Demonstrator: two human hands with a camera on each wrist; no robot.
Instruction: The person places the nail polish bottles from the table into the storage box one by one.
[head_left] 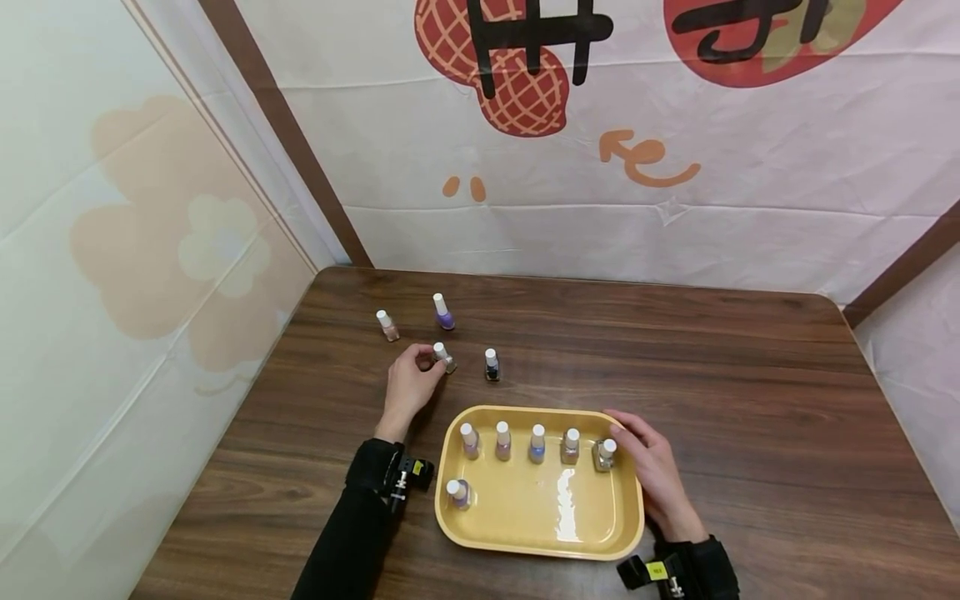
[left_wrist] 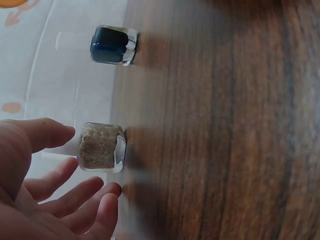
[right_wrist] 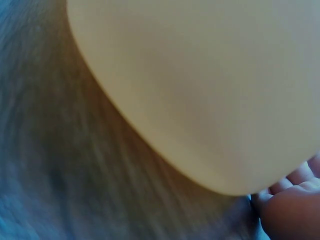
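My left hand [head_left: 410, 385] has thumb and index finger at either side of the white cap of a glittery nail polish bottle [left_wrist: 102, 146], pinching it. Beside that bottle, a dark blue nail polish bottle [left_wrist: 111, 45] stands upright on the table. Farther back are a purple nail polish bottle [head_left: 444, 317] and a pinkish one [head_left: 388, 327]. My right hand [head_left: 657, 467] grips the right end of a yellow tray [head_left: 540, 546], thumb over the rim and fingers along the outside. In the right wrist view the tray's underside hides part of the fingers.
Inside the tray, several nail polish bottles [head_left: 537, 450] stand in a row along the back side, with a lilac one [head_left: 459, 496] at the left front. A printed white cloth [head_left: 562, 225] hangs behind the brown wooden table [head_left: 750, 400], and another cloth hangs along its left side.
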